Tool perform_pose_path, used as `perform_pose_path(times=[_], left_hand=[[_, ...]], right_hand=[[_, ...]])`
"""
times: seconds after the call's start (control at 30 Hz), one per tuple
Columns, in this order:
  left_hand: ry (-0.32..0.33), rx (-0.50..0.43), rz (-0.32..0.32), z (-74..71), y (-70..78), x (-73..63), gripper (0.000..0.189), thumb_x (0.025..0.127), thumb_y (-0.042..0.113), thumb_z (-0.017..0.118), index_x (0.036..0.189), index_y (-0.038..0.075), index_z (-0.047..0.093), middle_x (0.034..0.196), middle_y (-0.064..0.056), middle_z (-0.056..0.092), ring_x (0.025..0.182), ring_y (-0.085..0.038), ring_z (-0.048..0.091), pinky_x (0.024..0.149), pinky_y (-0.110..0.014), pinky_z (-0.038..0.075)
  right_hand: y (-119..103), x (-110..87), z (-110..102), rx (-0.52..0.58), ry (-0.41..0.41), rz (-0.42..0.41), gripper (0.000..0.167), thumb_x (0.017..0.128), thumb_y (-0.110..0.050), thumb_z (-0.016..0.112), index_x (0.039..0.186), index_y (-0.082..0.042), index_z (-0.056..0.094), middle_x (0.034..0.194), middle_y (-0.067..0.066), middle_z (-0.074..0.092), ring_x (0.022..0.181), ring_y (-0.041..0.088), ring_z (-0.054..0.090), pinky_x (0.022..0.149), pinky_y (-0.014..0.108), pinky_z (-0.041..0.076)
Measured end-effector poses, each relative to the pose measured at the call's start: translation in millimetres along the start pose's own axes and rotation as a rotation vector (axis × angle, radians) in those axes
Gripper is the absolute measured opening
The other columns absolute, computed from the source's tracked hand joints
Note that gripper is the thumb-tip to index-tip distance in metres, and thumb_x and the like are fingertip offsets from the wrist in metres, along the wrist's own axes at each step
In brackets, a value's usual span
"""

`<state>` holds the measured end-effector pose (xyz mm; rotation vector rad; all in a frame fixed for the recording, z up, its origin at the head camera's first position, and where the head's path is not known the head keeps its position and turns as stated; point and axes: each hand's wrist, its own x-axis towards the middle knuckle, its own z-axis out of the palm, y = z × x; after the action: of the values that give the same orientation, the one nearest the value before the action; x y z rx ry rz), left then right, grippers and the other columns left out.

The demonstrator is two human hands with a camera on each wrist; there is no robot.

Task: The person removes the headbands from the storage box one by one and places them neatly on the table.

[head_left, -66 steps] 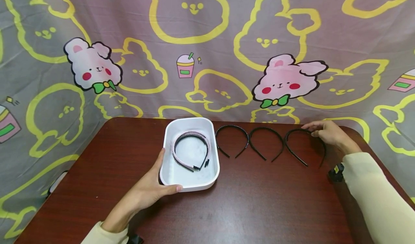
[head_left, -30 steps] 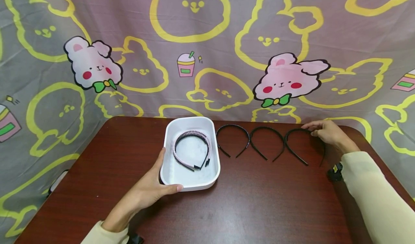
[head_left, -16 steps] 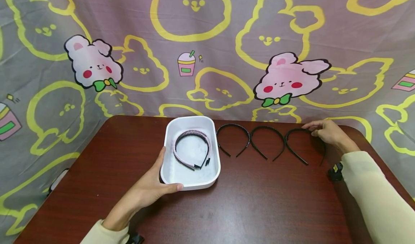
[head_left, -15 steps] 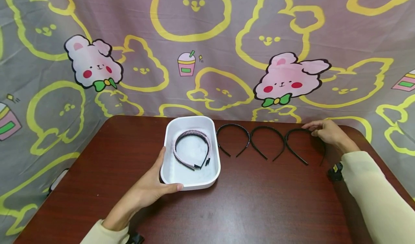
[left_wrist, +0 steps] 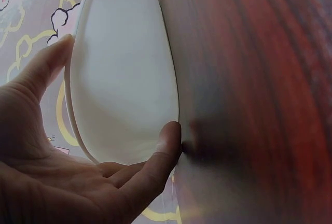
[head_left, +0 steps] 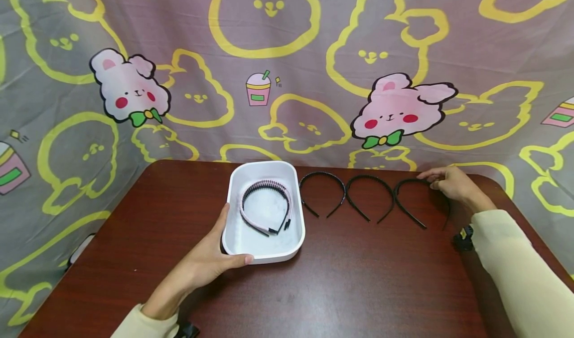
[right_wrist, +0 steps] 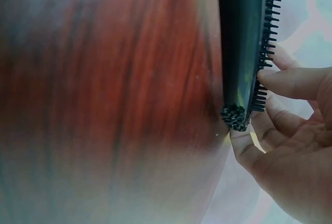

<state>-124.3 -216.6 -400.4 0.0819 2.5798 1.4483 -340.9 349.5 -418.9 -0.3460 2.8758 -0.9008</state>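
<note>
A white plastic tub (head_left: 241, 256) stands on the table left of a row of headbands, with pink and black headbands (head_left: 256, 225) inside. My left hand (head_left: 204, 260) holds it at the near left corner, thumb on the near rim. In the left wrist view the fingers lie round the tub wall (left_wrist: 122, 73). At the right end of the row, my right hand (head_left: 457, 186) pinches the top of a black headband (head_left: 409, 212). The right wrist view shows the thumb on this toothed headband (right_wrist: 241, 47) and other fingers behind it. Part of its arch is hidden by the hand.
Two more black headbands lie in line between tub and right hand: a left one (head_left: 344, 194) beside the tub and a middle one (head_left: 357, 211). A cartoon-print cloth (head_left: 309, 74) hangs behind the dark red wooden table (head_left: 350, 278).
</note>
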Motion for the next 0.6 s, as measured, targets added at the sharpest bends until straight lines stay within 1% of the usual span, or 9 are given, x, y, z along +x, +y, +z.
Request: perform_pose_path(times=[0.37,0.6], left_hand=[[-0.008,-0.024,0.000,-0.2,-0.6,1.0,0.136,0.078,0.031,0.092,0.169,0.016,-0.008,0.177,-0.016,0.006,0.159,-0.038,0.019,0.125,-0.059,0.016],[-0.007,-0.010,-0.016,-0.4,0.5,0.3,0.136,0.078,0.032,0.092,0.169,0.016,-0.008,0.177,-0.016,0.007,0.158,-0.039,0.021,0.125,-0.059,0.016]], right_hand=[[-0.4,1.1,-1.2,-0.022,-0.010,0.003,0.035,0.092,0.011,0.056,0.125,0.012,0.068,0.112,0.031,0.068,0.087,0.010,0.056,0.068,0.024,0.046],[-0.8,1.2,-0.8,-0.012,0.001,0.001,0.035,0.092,0.011,0.056,0.125,0.013,0.067,0.110,0.030,0.068,0.084,0.007,0.055,0.067,0.024,0.046]])
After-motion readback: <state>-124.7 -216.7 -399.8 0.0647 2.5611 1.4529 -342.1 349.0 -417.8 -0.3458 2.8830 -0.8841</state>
